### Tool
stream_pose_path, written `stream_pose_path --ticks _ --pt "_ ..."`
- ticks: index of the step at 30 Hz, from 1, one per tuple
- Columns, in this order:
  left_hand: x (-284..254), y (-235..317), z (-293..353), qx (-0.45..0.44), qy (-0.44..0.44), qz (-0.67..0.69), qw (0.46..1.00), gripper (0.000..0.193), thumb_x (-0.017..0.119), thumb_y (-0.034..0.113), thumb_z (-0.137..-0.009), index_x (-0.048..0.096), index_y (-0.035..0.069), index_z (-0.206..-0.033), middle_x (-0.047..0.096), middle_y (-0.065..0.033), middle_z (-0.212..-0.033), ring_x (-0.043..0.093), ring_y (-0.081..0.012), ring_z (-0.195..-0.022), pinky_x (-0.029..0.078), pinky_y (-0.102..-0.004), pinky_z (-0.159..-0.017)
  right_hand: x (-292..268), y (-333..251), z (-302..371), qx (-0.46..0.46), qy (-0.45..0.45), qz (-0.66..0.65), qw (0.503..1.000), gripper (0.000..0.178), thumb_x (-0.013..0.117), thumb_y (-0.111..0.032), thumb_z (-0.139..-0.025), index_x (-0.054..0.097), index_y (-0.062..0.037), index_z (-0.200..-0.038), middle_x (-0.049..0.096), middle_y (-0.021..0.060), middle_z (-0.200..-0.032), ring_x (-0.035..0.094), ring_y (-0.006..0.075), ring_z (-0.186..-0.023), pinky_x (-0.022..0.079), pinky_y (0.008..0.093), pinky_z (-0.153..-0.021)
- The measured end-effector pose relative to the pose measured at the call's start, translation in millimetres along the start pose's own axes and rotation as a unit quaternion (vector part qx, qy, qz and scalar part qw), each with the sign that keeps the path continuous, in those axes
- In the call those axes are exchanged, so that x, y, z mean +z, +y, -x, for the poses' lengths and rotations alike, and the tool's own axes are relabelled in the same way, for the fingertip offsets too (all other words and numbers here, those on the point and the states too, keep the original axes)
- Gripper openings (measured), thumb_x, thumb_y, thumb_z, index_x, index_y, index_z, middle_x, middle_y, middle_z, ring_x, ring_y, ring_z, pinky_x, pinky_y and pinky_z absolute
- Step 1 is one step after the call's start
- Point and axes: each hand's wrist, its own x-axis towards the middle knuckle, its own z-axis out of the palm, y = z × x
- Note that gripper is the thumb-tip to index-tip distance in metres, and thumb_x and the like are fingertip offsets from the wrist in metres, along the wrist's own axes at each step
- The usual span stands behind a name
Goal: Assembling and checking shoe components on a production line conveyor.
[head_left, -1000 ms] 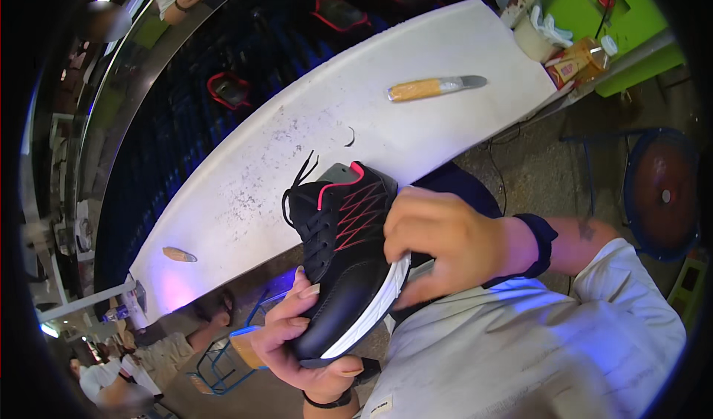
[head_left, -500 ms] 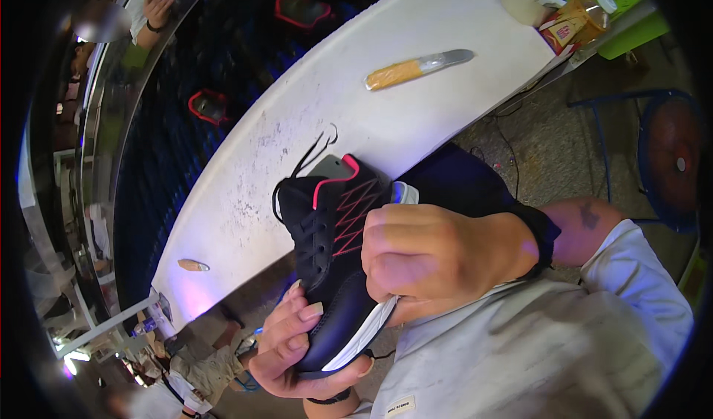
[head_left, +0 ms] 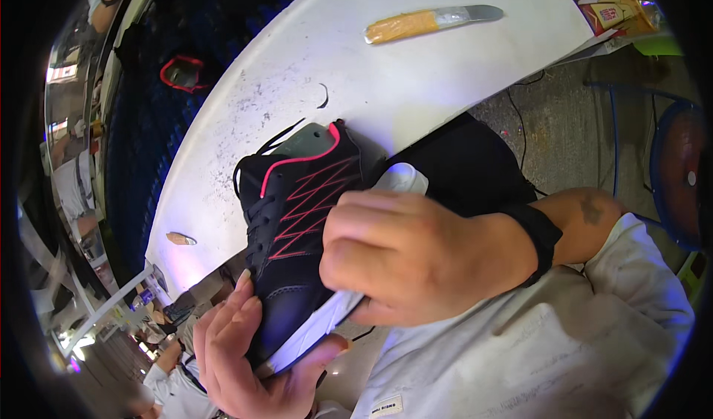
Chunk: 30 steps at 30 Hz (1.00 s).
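A black sneaker (head_left: 297, 196) with red crossed lines on its side and a red collar edge is held up before me, toe toward me. Inside its opening shows a grey-green shoe last (head_left: 306, 141). My left hand (head_left: 256, 356) wraps round the toe, thumb under the white sole (head_left: 306, 339). Closed into a fist, my right hand (head_left: 405, 252) grips the sole edge along the shoe's side and hides the midfoot. The pale heel end of the sole (head_left: 405, 177) sticks out above it. Black laces hang by the tongue.
The white curved table (head_left: 245, 107) carries a knife (head_left: 434, 24) with a tape-wrapped handle and a small brown piece (head_left: 180, 239). Beyond lies a dark conveyor with a red-edged shoe (head_left: 182, 74). A red-and-yellow package (head_left: 613, 9) stands far right; a round stool (head_left: 679, 174) is beside the table.
The sneaker and both hands have shifted left in the picture, and more of the pale heel end shows. Both hands keep their hold. The view has also shifted slightly.
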Motion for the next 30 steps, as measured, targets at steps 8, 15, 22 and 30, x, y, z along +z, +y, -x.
stream_pose_path --ticks 8,15,22,30 --pt "2.0 -24.9 -1.2 0.074 0.011 -0.048 0.996 0.070 0.089 0.053 -0.070 0.065 -0.005 -0.102 0.073 -0.0279 -0.099 0.069 -0.0351 -0.085 0.055 -0.0436 -0.081 -2.1 15.1 -10.0 -0.073 0.034 0.083 0.993 0.043 0.082 -0.022 -0.062 0.055 -0.0035 -0.089 0.053 0.0111 -0.089 0.058 0.0270 -0.085 0.051 0.0372 -0.074" --pt "4.6 -48.7 -3.7 0.074 0.018 -0.030 0.997 0.072 0.090 0.053 -0.069 0.064 -0.006 -0.100 0.073 -0.0271 -0.095 0.067 -0.0320 -0.081 0.054 -0.0414 -0.078 -8.5 27.0 -15.5 0.025 -0.034 0.066 0.997 0.049 0.088 -0.026 -0.060 0.056 -0.0028 -0.089 0.055 0.0103 -0.089 0.059 0.0268 -0.086 0.051 0.0369 -0.076" --pt "7.4 -90.4 -0.4 0.085 0.032 0.004 0.996 0.078 0.083 0.065 -0.072 0.060 -0.005 -0.096 0.072 -0.0239 -0.096 0.067 -0.0324 -0.083 0.053 -0.0475 -0.087 3.9 48.3 -29.6 0.026 -0.034 0.067 0.997 0.050 0.088 -0.025 -0.058 0.053 -0.0048 -0.088 0.048 0.0088 -0.084 0.057 0.0274 -0.074 0.047 0.0382 -0.062" --pt "22.4 -123.3 -10.1 -0.154 -0.072 0.126 0.977 0.132 0.066 0.097 -0.053 0.056 -0.010 -0.130 0.068 -0.0204 -0.114 0.066 -0.0282 -0.106 0.051 -0.0403 -0.095 37.2 46.2 -38.8 0.045 -0.085 0.145 0.985 0.048 0.088 -0.025 -0.058 0.054 -0.0072 -0.088 0.051 0.0081 -0.086 0.063 0.0261 -0.074 0.050 0.0366 -0.062"
